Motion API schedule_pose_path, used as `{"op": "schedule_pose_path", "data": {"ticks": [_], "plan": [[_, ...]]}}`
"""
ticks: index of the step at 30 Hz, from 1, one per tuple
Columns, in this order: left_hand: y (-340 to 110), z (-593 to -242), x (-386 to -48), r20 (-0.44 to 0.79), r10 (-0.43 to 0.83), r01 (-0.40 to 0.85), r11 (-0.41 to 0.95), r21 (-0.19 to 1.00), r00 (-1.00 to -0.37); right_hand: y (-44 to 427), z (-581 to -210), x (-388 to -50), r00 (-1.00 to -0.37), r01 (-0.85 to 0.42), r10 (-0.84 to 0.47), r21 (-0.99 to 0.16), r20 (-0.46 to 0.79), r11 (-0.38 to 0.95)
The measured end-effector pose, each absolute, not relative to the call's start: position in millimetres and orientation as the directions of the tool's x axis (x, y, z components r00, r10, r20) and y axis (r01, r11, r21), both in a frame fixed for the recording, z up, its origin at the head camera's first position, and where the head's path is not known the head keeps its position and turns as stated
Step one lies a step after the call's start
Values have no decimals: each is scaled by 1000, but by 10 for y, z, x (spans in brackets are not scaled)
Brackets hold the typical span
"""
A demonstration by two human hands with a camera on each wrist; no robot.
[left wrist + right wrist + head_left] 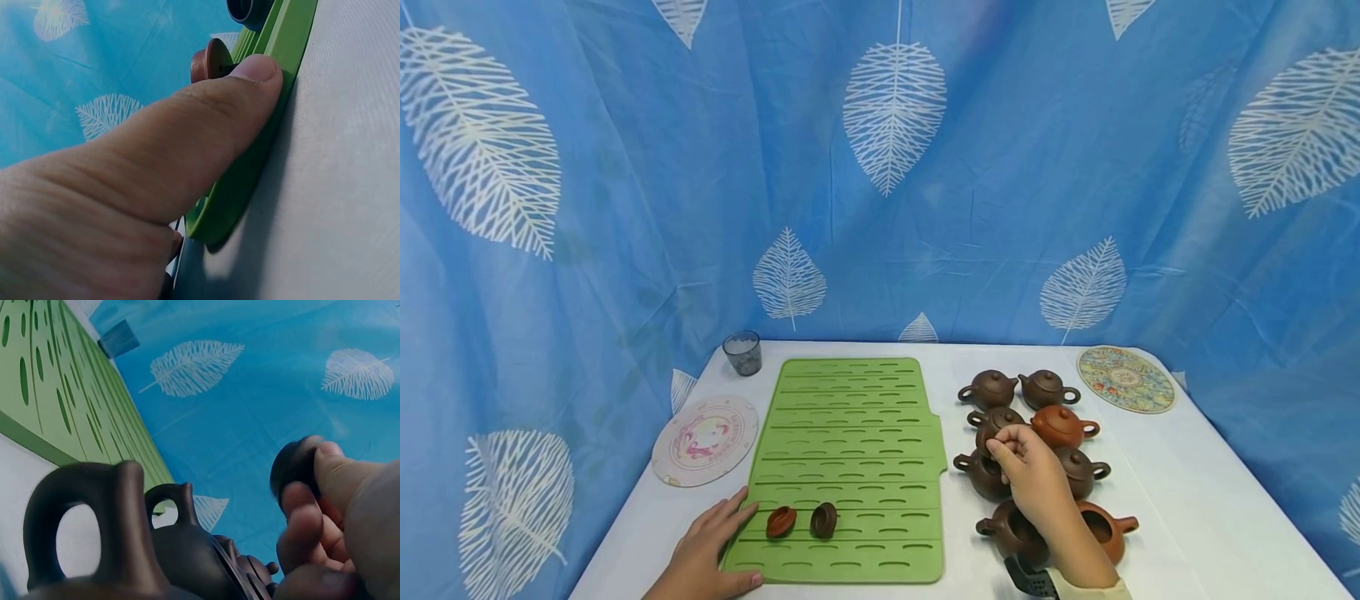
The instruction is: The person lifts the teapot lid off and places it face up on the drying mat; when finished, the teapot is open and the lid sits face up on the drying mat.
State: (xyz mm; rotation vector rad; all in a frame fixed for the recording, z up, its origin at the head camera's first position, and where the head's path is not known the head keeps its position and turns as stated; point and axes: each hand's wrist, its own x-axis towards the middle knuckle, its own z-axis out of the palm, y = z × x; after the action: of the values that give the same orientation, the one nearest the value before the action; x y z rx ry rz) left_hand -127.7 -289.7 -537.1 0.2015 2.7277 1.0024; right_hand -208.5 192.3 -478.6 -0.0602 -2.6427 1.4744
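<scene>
The tabletop (1180,500) bears 3 lidless teapots (1004,533), right hand (1037,475) pinching 1 lid (290,469).

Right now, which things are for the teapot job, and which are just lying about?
Seem part of the job:
teapots, some without lids
held lid, in the right fingers
red lid and brown lid
green mat, under those two

Probably just lying about:
glass
pink disc
patterned disc

Got blue drape (1000,217) hung across back and down both sides, kinda wrinkly, printed with big white skeleton leaves (895,108). Got plain white surface (1195,492) right up near it. Lit pretty evenly, with soft shading along creases (831,192).
</scene>
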Motion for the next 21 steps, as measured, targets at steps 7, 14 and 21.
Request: {"op": "schedule_pose_path", "data": {"ticks": [7,14,21], "plan": [[-2887,-5349,-1258,-150,196,54,762,645,-969,1841,-4778,-2061,-992,-11,108,-906,63,423],[-2878,-5340,-1258,-139,202,71,773,630,-969,1759,-4754,-2030,-991,-39,112,-970,67,241],[-2866,-5332,-1265,-150,191,55,773,632,-970,1687,-4792,-2012,-994,-43,94,-996,50,75]]}}
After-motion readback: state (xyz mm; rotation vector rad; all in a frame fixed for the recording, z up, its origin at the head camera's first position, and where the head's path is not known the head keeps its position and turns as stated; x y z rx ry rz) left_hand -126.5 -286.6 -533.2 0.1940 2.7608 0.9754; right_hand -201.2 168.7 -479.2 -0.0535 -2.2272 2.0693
